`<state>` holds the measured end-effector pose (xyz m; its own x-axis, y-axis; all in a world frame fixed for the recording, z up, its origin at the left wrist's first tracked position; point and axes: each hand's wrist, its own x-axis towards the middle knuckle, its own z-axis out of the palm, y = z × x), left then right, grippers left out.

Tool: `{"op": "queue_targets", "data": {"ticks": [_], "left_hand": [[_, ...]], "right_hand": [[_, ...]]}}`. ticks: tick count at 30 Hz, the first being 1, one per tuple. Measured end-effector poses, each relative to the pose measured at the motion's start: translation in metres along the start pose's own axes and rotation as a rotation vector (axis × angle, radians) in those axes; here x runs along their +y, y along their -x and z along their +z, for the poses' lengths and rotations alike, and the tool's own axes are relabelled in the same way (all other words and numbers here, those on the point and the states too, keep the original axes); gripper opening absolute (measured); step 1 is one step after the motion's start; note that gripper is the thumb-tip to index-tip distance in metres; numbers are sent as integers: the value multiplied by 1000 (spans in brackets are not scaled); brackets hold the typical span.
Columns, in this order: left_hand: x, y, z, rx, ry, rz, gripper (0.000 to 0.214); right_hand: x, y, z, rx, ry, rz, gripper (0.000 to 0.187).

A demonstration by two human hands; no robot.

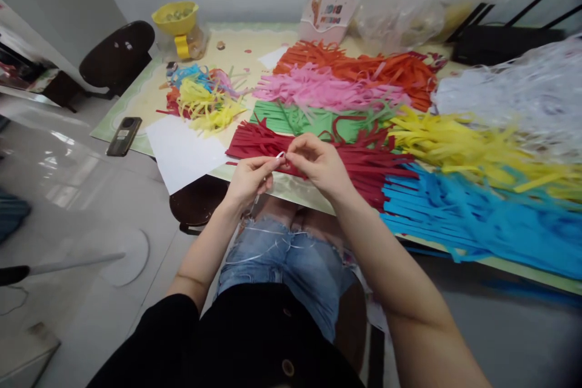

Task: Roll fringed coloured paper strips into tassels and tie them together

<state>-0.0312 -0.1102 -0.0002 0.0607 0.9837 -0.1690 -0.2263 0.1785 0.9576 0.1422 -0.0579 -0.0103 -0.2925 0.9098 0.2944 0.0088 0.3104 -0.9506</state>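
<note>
Both hands meet over the table's near edge, in front of a bundle of dark red strips. My left hand pinches a thin white string between thumb and fingers, where it forms a small loop. Right beside it, the fingertips of my right hand are pinched at the same loop. More white string trails across the jeans on my lap. Behind the hands lie bundles of green strips, pink strips and orange strips.
Yellow strips, blue strips and a heap of clear white string cover the right side. To the left are a white sheet, a phone, mixed strips and a yellow bowl.
</note>
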Motion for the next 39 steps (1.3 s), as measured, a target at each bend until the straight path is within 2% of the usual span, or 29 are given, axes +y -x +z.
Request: {"op": "queue_targets", "data": {"ticks": [2, 6, 9, 12, 16, 19, 24, 26, 28, 30, 32, 35, 37, 39], "left_hand": [[4, -3, 10, -61, 57, -28, 54], [9, -6, 19, -117, 88, 2, 56], [11, -3, 18, -88, 2, 93, 54], [15, 3, 18, -73, -139, 217, 46], [19, 8, 21, -38, -382, 392, 37], [20, 9, 23, 14, -517, 461, 31], [15, 10, 24, 103, -635, 550, 30], [12, 8, 25, 147, -631, 576, 32], [10, 6, 26, 176, -525, 557, 34], [6, 5, 29, 164, -305, 467, 37], [1, 5, 31, 116, -33, 313, 42], [-8, 6, 33, 54, 287, 90, 48], [-13, 7, 33, 49, 350, 35, 51], [-18, 8, 31, 39, 289, 40, 56]], "right_hand": [[-4, 2, 4, 25, -110, -17, 31], [-13, 7, 0, -69, -265, 90, 42], [-23, 8, -14, -166, -186, 111, 43], [-34, 7, -27, -152, 159, -52, 21], [-45, 8, -32, 48, 492, -307, 11], [-47, 10, -27, 148, 601, -402, 11], [-42, 18, -16, 217, 694, -497, 16], [-41, 25, -10, 237, 709, -561, 17], [-40, 33, -3, 217, 717, -583, 18], [-38, 41, 2, 154, 693, -548, 19], [-33, 47, 4, 91, 608, -471, 18], [-24, 49, -3, 35, 385, -269, 18], [-19, 47, -8, 65, 245, -109, 17], [-15, 44, -9, 108, 133, -4, 14]]}}
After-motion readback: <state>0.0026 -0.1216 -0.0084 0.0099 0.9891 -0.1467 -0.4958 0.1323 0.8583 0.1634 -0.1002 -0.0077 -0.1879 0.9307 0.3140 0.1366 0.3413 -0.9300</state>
